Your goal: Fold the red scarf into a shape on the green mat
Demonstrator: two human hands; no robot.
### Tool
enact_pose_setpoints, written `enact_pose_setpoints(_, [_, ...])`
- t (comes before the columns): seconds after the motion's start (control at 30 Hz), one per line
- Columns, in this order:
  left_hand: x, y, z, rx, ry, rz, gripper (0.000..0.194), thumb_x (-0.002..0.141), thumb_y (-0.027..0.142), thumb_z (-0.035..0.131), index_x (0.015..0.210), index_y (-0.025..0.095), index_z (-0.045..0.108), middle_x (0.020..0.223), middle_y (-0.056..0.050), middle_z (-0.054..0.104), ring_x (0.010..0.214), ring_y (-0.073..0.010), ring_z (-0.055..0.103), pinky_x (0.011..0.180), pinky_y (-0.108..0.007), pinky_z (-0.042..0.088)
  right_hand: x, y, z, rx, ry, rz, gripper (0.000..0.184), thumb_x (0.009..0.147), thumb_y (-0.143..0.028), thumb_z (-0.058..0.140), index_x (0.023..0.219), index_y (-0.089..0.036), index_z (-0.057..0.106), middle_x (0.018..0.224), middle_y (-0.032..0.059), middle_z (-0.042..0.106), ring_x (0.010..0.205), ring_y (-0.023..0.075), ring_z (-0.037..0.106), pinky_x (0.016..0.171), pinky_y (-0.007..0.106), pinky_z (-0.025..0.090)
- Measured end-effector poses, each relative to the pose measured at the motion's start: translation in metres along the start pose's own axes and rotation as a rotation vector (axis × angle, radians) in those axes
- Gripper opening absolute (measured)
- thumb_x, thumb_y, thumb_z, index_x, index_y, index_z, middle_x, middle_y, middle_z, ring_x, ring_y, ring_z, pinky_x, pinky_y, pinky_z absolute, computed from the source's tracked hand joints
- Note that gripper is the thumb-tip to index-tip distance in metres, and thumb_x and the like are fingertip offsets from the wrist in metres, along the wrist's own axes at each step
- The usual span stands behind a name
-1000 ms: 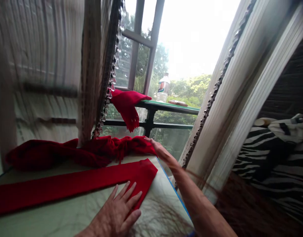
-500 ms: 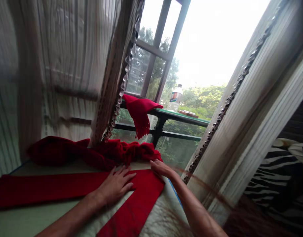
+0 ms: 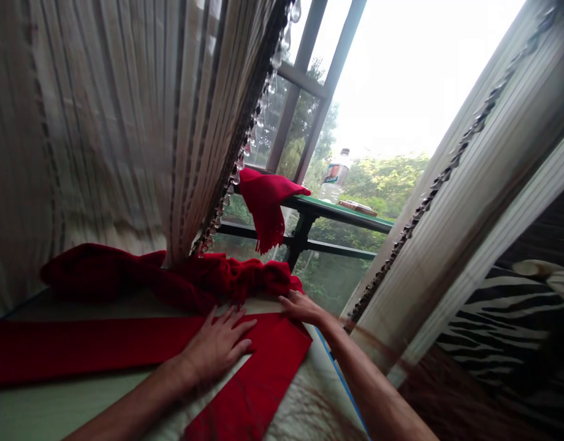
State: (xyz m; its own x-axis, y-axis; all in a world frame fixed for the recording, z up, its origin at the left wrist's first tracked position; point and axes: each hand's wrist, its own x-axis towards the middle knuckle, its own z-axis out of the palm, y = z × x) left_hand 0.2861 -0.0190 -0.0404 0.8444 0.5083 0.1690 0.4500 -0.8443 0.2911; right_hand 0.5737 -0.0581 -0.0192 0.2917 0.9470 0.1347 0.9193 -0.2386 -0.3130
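Observation:
A long red scarf (image 3: 80, 346) lies flat on a pale table (image 3: 56, 410), its right end folded down toward me into a diagonal flap (image 3: 254, 392). My left hand (image 3: 220, 343) rests flat on the fold, fingers spread. My right hand (image 3: 303, 306) lies open on the folded corner at the table's far right edge. A bunched red scarf (image 3: 181, 278) lies just behind both hands.
Striped curtains with bead trim (image 3: 171, 122) hang left and right (image 3: 484, 159) of an open window. Another red scarf (image 3: 266, 199) drapes over a dark railing (image 3: 337, 214), beside a plastic bottle (image 3: 335, 174). A zebra-print cushion (image 3: 507, 331) is at right.
The scarf's right end has been folded down into a diagonal flap. My left hand moved up onto the fold. My right hand came off the bunched scarf onto the folded corner.

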Motion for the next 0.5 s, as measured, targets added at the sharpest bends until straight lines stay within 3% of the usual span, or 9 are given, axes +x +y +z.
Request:
enact_pose_setpoints(0.17, [-0.001, 0.005, -0.012, -0.052, -0.015, -0.003, 0.047, 0.102, 0.042, 0.045, 0.146, 0.031, 0.052, 0.157, -0.008, 0.043, 0.15, -0.0328, 0.029, 0.121, -0.063, 0.011, -0.002, 0.0, -0.002, 0.028, -0.05, -0.109, 0.033, 0.101, -0.04, 0.052, 0.083, -0.016, 0.067, 0.098, 0.005, 0.069, 0.098, 0.0184, 0.064, 0.096, 0.04, 0.049])
enact_pose_setpoints(0.3, [-0.03, 0.031, -0.024, -0.054, 0.054, -0.031, 0.042, 0.099, 0.036, 0.045, 0.138, 0.026, 0.06, 0.143, -0.009, 0.058, 0.134, -0.0302, 0.051, 0.115, -0.052, 0.035, -0.016, 0.002, 0.0, 0.09, -0.034, -0.126, 0.037, 0.106, -0.034, 0.038, 0.091, -0.018, 0.068, 0.102, 0.0055, 0.069, 0.1, 0.0159, 0.063, 0.094, 0.034, 0.048])
enact_pose_setpoints(0.37, [-0.054, 0.039, -0.017, -0.042, 0.04, -0.09, 0.044, 0.096, 0.039, 0.047, 0.137, 0.028, 0.061, 0.139, -0.01, 0.062, 0.125, -0.0324, 0.058, 0.108, -0.052, 0.043, -0.022, 0.005, 0.001, 0.119, -0.027, -0.113, 0.038, 0.107, -0.032, 0.034, 0.098, -0.018, 0.068, 0.104, 0.0056, 0.069, 0.098, 0.0145, 0.063, 0.092, 0.032, 0.049])
enact_pose_setpoints(0.5, [-0.09, 0.03, 0.01, -0.015, 0.048, -0.246, 0.057, 0.086, 0.049, 0.058, 0.137, 0.023, 0.062, 0.14, -0.017, 0.06, 0.127, -0.0436, 0.055, 0.106, -0.061, 0.042, -0.028, 0.011, 0.001, 0.127, -0.017, -0.037, 0.029, 0.105, -0.035, 0.045, 0.099, -0.018, 0.068, 0.104, 0.0042, 0.07, 0.096, 0.0158, 0.064, 0.09, 0.035, 0.052])
